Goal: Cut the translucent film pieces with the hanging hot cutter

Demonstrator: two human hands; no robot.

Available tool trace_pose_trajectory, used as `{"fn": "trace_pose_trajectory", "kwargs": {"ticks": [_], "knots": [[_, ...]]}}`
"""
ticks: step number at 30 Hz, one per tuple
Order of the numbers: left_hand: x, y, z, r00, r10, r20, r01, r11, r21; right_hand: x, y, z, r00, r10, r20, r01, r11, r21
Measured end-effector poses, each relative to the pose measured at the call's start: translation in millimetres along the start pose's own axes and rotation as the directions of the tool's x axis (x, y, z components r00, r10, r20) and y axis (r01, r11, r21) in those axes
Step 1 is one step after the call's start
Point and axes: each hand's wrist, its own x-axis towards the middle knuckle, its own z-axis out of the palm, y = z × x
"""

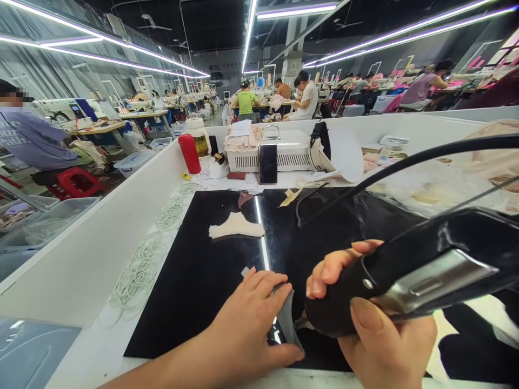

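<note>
My left hand (255, 313) lies flat with its fingers spread, pressing on a grey curved piece (288, 319) on the black mat (194, 270). The piece is partly hidden beneath the palm. In my right hand (389, 335) is a black corded hand tool (336, 302) with a metal plate on its side, gripped by the thumb and wrapped fingers. Its small pointed tip (302, 322) is close to the grey piece's right edge; whether they touch I cannot tell. Farther up the mat lies a cream cut fabric piece (236, 225).
Looped pale green cords (140, 265) lie along the left wall. Behind the mat stand a white vented box (290, 154), a phone (267, 163) and a red bottle (189, 154). The tool's black cable (409, 159) arches at right. More cut pieces (441, 346) lie at lower right.
</note>
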Motion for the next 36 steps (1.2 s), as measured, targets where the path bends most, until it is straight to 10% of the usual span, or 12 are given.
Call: {"fn": "trace_pose_trajectory", "kwargs": {"ticks": [26, 36], "knots": [[-1.1, -9.7, 6.0, 0.996, 0.071, -0.05, -0.07, 0.997, 0.033, -2.0, -13.3, -5.8, 1.0, 0.018, 0.021, -0.018, 1.0, -0.022], [-0.5, -23.2, 6.1, 0.946, 0.204, -0.252, -0.206, 0.978, 0.018, 21.9, -15.6, -29.4, 0.969, -0.077, -0.234, 0.03, 0.98, -0.196]]}}
